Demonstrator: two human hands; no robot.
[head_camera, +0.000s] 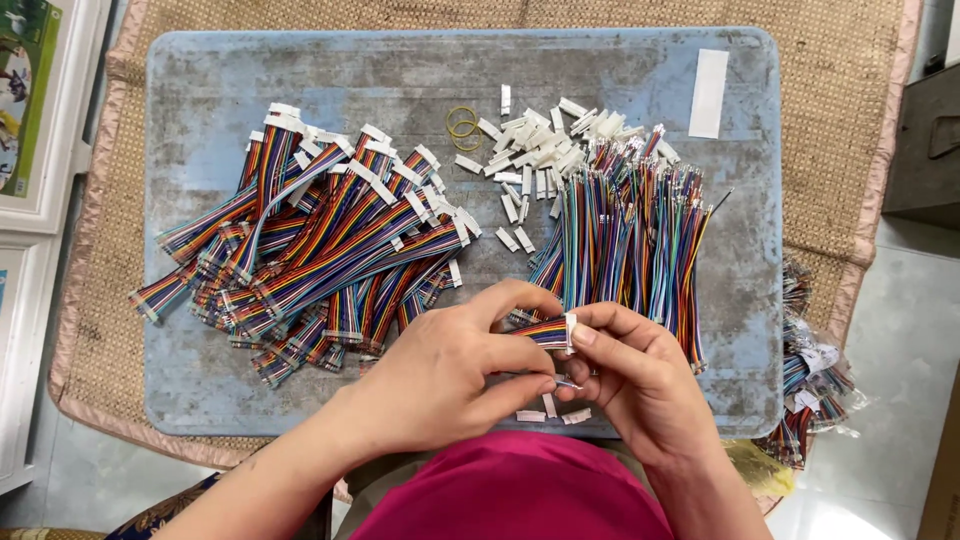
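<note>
My left hand (455, 365) and my right hand (635, 375) meet at the front edge of a worn blue-grey board (200, 90). Together they pinch a short rainbow ribbon cable (540, 332) with a white connector (571, 333) at its end. My right thumb presses on that connector. My left fingertips hold the cable's lower part near a small white piece (567, 383). A heap of finished rainbow cables with white connectors (320, 250) lies to the left. A bundle of loose coloured wires (630, 235) lies just beyond my right hand.
Loose white connector housings (545, 145) are scattered at the board's far middle, beside yellow rubber bands (462, 122) and a white strip (708, 92). A woven mat (840, 120) lies under the board. More wire bundles (815, 385) lie at the right. Picture frames (40, 110) stand at the left.
</note>
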